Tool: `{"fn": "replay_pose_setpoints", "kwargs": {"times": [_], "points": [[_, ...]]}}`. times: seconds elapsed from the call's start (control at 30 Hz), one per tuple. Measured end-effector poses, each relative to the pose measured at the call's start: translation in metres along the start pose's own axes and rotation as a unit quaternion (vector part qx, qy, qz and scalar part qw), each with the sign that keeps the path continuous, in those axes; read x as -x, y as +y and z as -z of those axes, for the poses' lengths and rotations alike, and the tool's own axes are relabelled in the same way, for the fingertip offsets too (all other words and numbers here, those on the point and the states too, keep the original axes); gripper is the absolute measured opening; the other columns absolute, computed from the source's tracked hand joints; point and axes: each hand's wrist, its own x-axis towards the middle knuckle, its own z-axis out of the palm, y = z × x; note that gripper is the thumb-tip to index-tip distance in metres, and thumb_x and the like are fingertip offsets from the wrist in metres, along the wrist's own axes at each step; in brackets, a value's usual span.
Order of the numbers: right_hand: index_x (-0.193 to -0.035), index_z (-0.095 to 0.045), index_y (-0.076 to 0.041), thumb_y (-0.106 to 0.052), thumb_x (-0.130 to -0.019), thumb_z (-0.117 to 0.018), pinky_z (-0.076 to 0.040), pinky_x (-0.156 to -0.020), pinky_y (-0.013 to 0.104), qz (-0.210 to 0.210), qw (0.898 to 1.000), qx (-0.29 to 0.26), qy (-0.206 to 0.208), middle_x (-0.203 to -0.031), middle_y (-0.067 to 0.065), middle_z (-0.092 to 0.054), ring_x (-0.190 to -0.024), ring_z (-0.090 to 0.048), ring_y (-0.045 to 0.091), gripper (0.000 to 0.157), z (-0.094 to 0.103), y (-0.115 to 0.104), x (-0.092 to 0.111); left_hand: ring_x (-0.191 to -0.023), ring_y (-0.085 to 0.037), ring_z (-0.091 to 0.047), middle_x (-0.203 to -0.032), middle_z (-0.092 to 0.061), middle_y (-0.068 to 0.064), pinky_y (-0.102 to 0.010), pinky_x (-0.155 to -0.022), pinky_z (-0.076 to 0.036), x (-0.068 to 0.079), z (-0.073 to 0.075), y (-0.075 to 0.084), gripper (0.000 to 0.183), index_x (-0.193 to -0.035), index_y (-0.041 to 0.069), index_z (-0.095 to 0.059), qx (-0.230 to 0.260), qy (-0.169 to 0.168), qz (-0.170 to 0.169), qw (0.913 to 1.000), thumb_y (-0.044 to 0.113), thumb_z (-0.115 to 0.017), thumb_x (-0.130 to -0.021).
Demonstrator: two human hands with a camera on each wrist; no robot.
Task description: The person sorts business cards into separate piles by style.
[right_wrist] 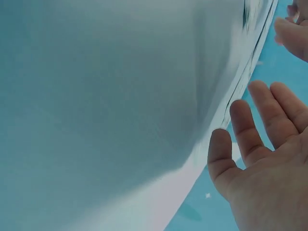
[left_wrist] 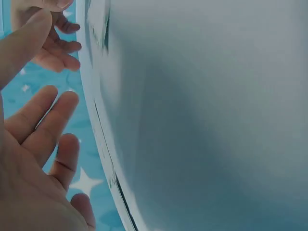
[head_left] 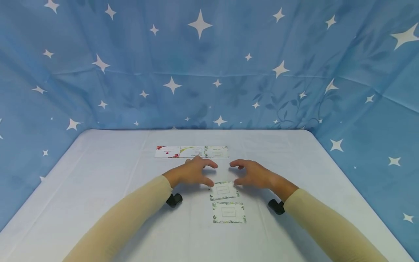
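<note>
Both hands hover over the white table with relaxed, parted fingers and nothing between them. In the head view my left hand (head_left: 193, 171) is left of centre, its thumb overlapping the left corner of a leaf-bordered card (head_left: 223, 190). My right hand (head_left: 253, 174) faces it, thumb close to that card's upper right corner. This card lies slightly tilted. Just below it a second leaf-bordered card (head_left: 228, 212) lies straight. Both wrist views show empty palms, the left hand (left_wrist: 43, 144) and the right hand (right_wrist: 269, 149).
Farther back, three cards lie side by side in a row: one with red flowers (head_left: 167, 152), one with a green-yellow curve (head_left: 192, 151), and one with leaves (head_left: 216, 151). A blue star-patterned curtain (head_left: 209, 65) surrounds the white table (head_left: 82, 174).
</note>
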Motion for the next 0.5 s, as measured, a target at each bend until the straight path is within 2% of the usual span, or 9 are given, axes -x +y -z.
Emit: {"fn": "replay_pose_setpoints", "kwargs": {"times": [0.13, 0.23, 0.33, 0.5], "points": [[-0.137, -0.059, -0.01, -0.023, -0.079, -0.085, -0.035, -0.107, 0.051, 0.022, 1.0, 0.006, -0.01, -0.136, 0.006, -0.059, -0.126, -0.049, 0.03, 0.065, -0.009, -0.003, 0.012, -0.107, -0.031, -0.042, -0.127, -0.052, -0.004, -0.045, -0.086, -0.039, 0.01, -0.01, 0.004, 0.068, -0.136, 0.03, -0.062, -0.01, -0.003, 0.004, 0.9999, 0.044, -0.088, -0.074], [-0.136, -0.06, -0.012, -0.024, -0.077, -0.087, -0.034, -0.108, 0.051, 0.02, 1.0, 0.012, -0.015, -0.136, 0.006, -0.058, -0.128, -0.048, 0.029, 0.066, -0.014, -0.006, 0.019, -0.097, -0.03, -0.041, -0.119, -0.054, 0.0, -0.041, -0.081, -0.038, 0.016, -0.018, 0.006, 0.067, -0.131, 0.028, -0.065, -0.006, 0.001, 0.007, 1.0, 0.042, -0.091, -0.07], [-0.136, -0.061, -0.013, -0.024, -0.077, -0.087, -0.035, -0.108, 0.05, 0.016, 1.0, 0.017, -0.019, -0.137, 0.005, -0.057, -0.127, -0.048, 0.028, 0.066, -0.017, -0.009, 0.023, -0.1, -0.024, -0.043, -0.116, -0.058, 0.007, -0.04, -0.084, -0.034, 0.019, -0.023, 0.008, 0.065, -0.126, 0.023, -0.067, -0.016, 0.007, -0.006, 0.9998, 0.039, -0.092, -0.069], [-0.136, -0.06, -0.008, -0.021, -0.077, -0.087, -0.036, -0.107, 0.05, 0.051, 0.998, 0.031, -0.025, -0.135, 0.007, -0.057, -0.127, -0.048, 0.03, 0.066, -0.018, -0.009, 0.025, -0.101, -0.013, -0.045, -0.113, -0.061, 0.014, -0.04, -0.086, -0.027, 0.021, -0.024, 0.016, 0.065, -0.124, 0.018, -0.066, -0.057, 0.013, -0.022, 0.998, 0.039, -0.093, -0.068]]}}
